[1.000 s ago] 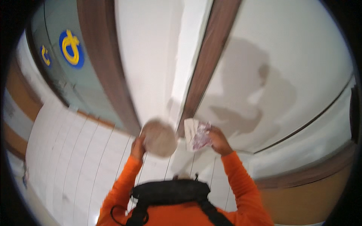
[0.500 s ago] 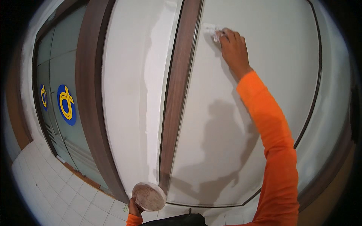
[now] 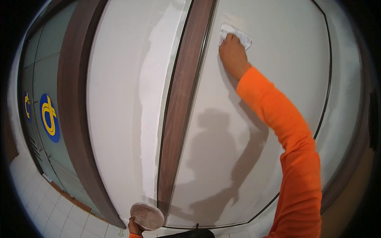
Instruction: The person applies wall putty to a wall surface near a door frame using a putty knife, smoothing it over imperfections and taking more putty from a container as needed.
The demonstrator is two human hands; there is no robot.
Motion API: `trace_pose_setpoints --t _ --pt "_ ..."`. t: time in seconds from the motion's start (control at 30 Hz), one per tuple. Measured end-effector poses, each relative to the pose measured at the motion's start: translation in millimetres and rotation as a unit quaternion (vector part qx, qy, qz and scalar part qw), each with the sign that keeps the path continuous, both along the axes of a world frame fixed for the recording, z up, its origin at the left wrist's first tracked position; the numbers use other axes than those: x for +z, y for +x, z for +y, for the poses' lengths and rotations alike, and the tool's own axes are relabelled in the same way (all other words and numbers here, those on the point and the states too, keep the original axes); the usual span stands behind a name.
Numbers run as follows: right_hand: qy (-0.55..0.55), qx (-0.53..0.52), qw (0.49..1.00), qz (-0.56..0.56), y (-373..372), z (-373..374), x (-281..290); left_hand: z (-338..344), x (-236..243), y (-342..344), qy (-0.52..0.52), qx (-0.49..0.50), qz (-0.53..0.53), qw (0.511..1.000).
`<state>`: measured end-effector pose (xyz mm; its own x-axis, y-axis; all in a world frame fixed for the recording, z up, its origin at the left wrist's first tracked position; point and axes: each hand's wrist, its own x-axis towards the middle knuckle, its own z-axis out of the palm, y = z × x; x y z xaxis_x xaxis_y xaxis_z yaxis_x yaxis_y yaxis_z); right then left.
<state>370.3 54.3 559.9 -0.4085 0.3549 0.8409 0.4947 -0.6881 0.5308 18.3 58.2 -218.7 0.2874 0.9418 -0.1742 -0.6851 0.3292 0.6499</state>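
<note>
High on the pale wall panel, my right hand is closed on a flat white putty spreader, pressed to the surface. White smears mark the spreader, and its exact make is partly hidden by my fingers. A slightly lighter patch of filler shows on the panel just above it. Down at the lower left, my left hand grips the rim of a round shallow dish coated inside with brownish-white residue. Only the thumb side of that hand shows; the rest is behind the dish.
A brown wooden strip runs down beside the panel. Left of it, a white wall section carries a rough white filler band. Farther left stands a glass door with blue-and-yellow emblems, above a tiled floor.
The spreader has turned from nearly edge-on to showing its broad face, while my right hand has shifted slightly down and left in view. The view has moved; my left hand still holds the dish.
</note>
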Motion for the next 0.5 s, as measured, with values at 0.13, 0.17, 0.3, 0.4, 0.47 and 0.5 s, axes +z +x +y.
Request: trace_pose_setpoints --t 0.13,0.17,0.3,0.4,0.47,0.5 --pt "-0.043 -0.030 0.998 0.033 -11 -11 -56 22 25 -16 -0.004 0.012 0.042 0.999" --pt "-0.050 -0.022 0.998 0.035 -14 -14 -69 27 29 -24 0.008 0.005 0.036 0.999" --pt "-0.120 0.020 0.987 0.102 -17 -28 -132 29 54 -43 0.020 -0.014 0.058 0.998" --pt "-0.189 -0.010 0.974 0.128 -23 -50 -203 23 48 -54 0.024 -0.004 -0.029 0.999" --pt "-0.269 0.063 0.942 0.191 -37 -88 -237 4 64 -62 -0.012 -0.017 -0.007 1.000" --pt "-0.330 0.147 0.900 0.246 -45 -106 -241 0 66 -69 -0.014 -0.013 -0.009 1.000"
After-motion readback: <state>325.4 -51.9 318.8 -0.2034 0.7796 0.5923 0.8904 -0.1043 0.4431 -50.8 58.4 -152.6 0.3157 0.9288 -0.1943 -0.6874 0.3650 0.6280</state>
